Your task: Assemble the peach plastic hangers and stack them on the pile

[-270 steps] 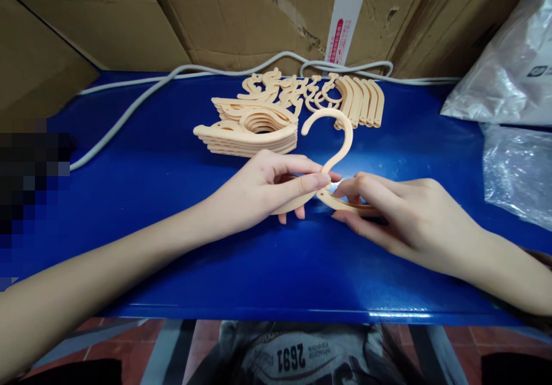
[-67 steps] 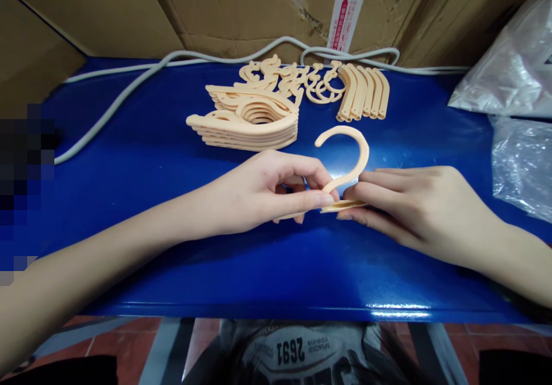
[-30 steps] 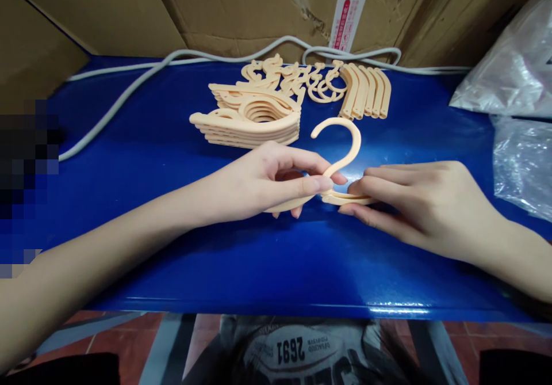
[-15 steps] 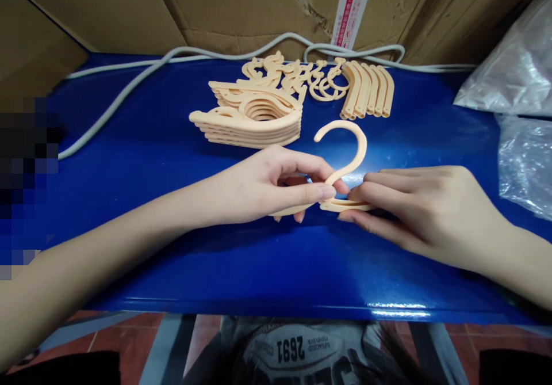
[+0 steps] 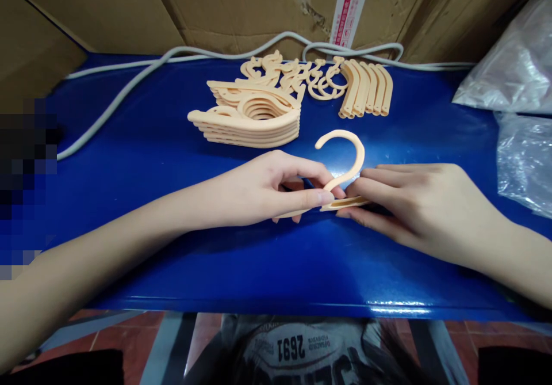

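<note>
Since half a second ago the peach hanger hook has tipped slightly toward the table and its curl sits a touch lower; both hands have barely shifted. Left hand is closed around one arm of the small peach plastic hanger, thumb and forefinger pinched near the base of the hook, other fingers curled under. Right hand is closed on the opposite arm, fingertips meeting the left hand's just beside the hook stem; most of that arm is hidden under the fingers. Hanger is held low over the blue table, near its front middle; whether it touches the surface I cannot tell. Hook stands up and curls to the left. Behind the hands, well apart, lies a stack of finished hangers, flat, several high. Farther back, a row of loose hooks and beside it a row of curved hanger arms. White cable runs along the table's back edge and off the left side. Cardboard boxes stand behind. Clear plastic bags sit at the right edge.
</note>
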Demonstrator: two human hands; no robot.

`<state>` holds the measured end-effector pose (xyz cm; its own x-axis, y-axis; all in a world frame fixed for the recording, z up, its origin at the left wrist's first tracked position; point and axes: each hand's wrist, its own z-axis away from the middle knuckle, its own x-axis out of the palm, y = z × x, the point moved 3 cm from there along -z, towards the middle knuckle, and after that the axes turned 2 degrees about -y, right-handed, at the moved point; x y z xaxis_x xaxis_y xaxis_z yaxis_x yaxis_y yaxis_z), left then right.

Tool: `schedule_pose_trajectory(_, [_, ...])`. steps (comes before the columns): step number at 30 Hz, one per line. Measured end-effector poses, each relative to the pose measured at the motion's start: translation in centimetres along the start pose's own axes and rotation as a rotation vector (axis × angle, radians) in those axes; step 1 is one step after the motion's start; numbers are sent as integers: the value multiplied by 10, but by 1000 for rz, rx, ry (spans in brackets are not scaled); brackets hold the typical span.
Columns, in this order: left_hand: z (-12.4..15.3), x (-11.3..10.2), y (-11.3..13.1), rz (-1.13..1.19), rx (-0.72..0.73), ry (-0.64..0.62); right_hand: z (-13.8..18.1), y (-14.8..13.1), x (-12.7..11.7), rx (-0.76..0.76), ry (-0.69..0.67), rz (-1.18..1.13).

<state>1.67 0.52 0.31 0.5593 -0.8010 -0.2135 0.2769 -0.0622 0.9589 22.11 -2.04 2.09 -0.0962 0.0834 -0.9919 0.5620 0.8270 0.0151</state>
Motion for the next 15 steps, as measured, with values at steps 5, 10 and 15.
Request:
schedule_pose_trajectory(5, [0, 1, 3, -65, 25, -18, 0, -1, 0, 3, -18, -13])
schedule_pose_trajectory(10, [-2, 1, 7, -108, 103, 17, 1, -4, 0, -10, 0, -9])
schedule_pose_trajectory(15, [-2, 0, 5, -61, 85, 68, 1, -2, 0, -17, 40, 18])
